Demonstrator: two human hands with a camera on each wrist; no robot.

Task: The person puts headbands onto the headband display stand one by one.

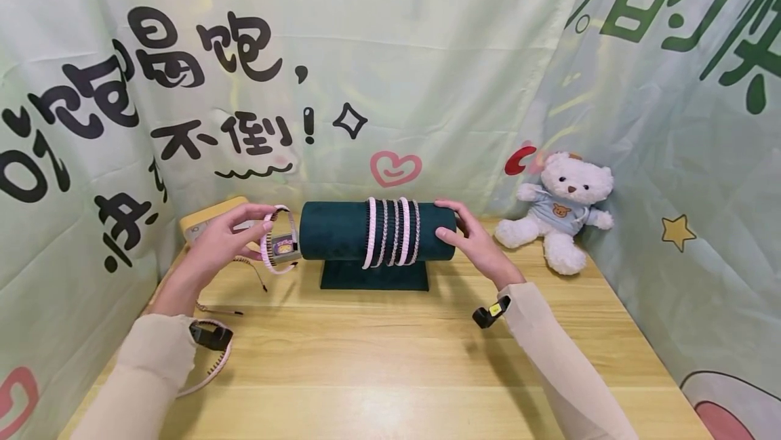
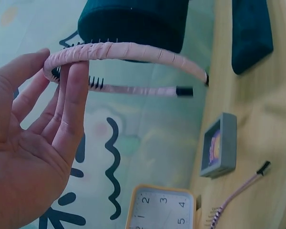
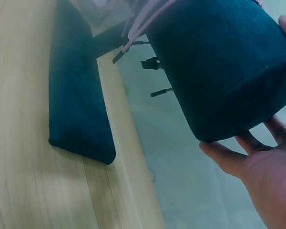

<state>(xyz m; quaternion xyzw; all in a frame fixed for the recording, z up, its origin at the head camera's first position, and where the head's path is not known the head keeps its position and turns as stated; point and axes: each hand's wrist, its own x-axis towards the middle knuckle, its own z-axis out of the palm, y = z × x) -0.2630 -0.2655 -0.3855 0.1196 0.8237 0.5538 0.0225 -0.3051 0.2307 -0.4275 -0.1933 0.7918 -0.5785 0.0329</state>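
Observation:
In my left hand I pinch a pink headband with small dark teeth along its inner side, between thumb and fingers. It hangs upright just off the left end of a dark green velvet headband stand, apart from it in the head view. Several headbands, pink and braided-looking, sit side by side around the roll's middle and right. My right hand grips the roll's right end, thumb at the front and fingers over the edge. In the right wrist view, fingertips touch the end rim.
A yellow-framed clock stands behind my left hand. A small grey box is on the table left of the stand. Loose headbands lie at the left, one pink headband beside my left wrist. A white teddy bear sits back right.

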